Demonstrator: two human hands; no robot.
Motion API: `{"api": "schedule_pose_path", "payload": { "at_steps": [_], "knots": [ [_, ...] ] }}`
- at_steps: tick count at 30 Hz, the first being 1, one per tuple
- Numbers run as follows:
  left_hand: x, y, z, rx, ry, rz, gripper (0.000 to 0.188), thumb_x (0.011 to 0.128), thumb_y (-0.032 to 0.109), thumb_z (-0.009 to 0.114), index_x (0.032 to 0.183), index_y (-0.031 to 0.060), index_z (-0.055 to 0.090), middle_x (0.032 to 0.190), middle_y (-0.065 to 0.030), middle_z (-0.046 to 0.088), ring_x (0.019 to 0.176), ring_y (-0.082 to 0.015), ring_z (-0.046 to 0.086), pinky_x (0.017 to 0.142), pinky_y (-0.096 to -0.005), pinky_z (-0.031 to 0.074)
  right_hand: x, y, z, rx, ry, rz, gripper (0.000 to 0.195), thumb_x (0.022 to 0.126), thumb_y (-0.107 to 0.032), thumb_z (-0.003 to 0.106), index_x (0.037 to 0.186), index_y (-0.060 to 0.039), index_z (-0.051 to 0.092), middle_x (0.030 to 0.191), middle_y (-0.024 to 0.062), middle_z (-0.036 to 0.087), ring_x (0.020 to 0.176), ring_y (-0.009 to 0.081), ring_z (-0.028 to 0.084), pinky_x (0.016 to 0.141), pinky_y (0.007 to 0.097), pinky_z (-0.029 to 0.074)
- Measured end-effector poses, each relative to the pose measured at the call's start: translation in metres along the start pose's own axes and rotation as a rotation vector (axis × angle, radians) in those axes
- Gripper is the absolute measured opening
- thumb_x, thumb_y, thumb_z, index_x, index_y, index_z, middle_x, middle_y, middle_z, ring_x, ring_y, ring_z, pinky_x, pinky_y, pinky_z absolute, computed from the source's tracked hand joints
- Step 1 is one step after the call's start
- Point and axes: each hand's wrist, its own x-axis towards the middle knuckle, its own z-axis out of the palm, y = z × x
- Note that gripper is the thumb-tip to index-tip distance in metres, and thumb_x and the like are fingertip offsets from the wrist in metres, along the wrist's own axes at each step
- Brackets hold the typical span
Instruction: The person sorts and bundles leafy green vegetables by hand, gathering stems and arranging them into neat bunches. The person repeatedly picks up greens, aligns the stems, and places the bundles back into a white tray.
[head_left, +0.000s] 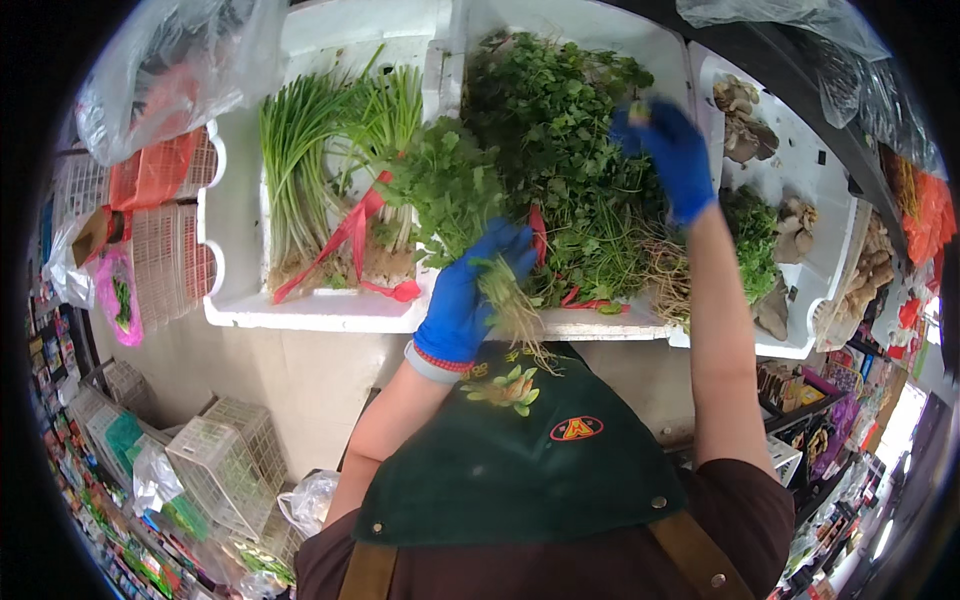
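Observation:
My left hand, in a blue glove, is closed round the stems of a bunch of cilantro; its leaves point up and its roots hang over the front edge. My right hand, also gloved in blue, is blurred above the right side of a large pile of cilantro in a white foam box. A small yellowish bit shows at its fingertips; whether it is held I cannot tell. Red tape lies among the stems. Green onions lie in the foam box to the left, with a red ribbon across them.
At the right, another foam box holds mushrooms and leafy greens. Clear plastic bags hang at the upper left, over a red bag. White plastic crates stand low on the left.

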Motion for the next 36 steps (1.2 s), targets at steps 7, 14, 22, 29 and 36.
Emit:
{"api": "schedule_pose_path", "payload": {
  "at_steps": [7, 14, 22, 29, 36],
  "knots": [
    [0.005, -0.002, 0.003, -0.092, 0.010, -0.063, 0.024, 0.090, 0.015, 0.040, 0.109, 0.0016, 0.045, 0.128, -0.0182, 0.036, 0.119, -0.0287, 0.036, 0.098, -0.0392, 0.033, -0.005, -0.031, 0.013, -0.560, -0.123, -0.006, 0.056, 0.078, -0.037, 0.059, 0.125, -0.0133, 0.040, 0.121, 0.0167, 0.046, 0.099, 0.0263, 0.054, 0.082, 0.0346, 0.044],
    [-0.005, -0.002, 0.003, 0.017, 0.002, -0.059, 0.030, 0.089, 0.018, 0.041, 0.115, 0.0021, 0.042, 0.129, -0.0161, 0.036, 0.116, -0.0274, 0.039, 0.095, -0.0380, 0.036, -0.149, -0.048, 0.088, -0.148, -0.298, -0.003, 0.018, 0.075, -0.015, 0.063, 0.090, -0.0073, 0.058, 0.079, 0.0075, 0.056, 0.064, 0.0180, 0.056, 0.057, 0.0269, 0.044],
    [-0.023, -0.004, 0.005, 0.081, 0.208, 0.145, 0.031, 0.087, 0.016, 0.042, 0.116, 0.0041, 0.043, 0.092, -0.0054, 0.051, 0.081, -0.0183, 0.050, 0.077, -0.0324, 0.043, -0.159, -0.060, 0.084, -0.084, -0.431, -0.152, 0.023, 0.075, -0.009, 0.062, 0.098, -0.0073, 0.059, 0.076, 0.0070, 0.056, 0.058, 0.0132, 0.054, 0.053, 0.0240, 0.044],
    [-0.020, 0.013, 0.004, 0.104, 0.071, 0.125, 0.045, 0.086, 0.039, 0.047, 0.112, 0.0020, 0.044, 0.073, 0.0006, 0.043, 0.056, -0.0087, 0.037, 0.055, -0.0223, 0.034, -0.129, 0.011, 0.068, -0.163, -0.361, 0.310, 0.026, 0.079, -0.021, 0.057, 0.100, -0.0072, 0.057, 0.089, 0.0131, 0.061, 0.077, 0.0253, 0.060, 0.067, 0.0307, 0.047],
    [-0.027, 0.027, 0.022, 0.090, 0.062, 0.107, 0.081, 0.069, 0.071, 0.043, 0.109, 0.0004, 0.044, 0.065, 0.0031, 0.036, 0.051, -0.0059, 0.030, 0.049, -0.0202, 0.026, -0.094, 0.057, 0.094, -0.336, -0.389, 0.106, 0.031, 0.078, -0.020, 0.056, 0.106, -0.0069, 0.055, 0.091, 0.0144, 0.060, 0.079, 0.0257, 0.060, 0.069, 0.0330, 0.047]
  ]
}}
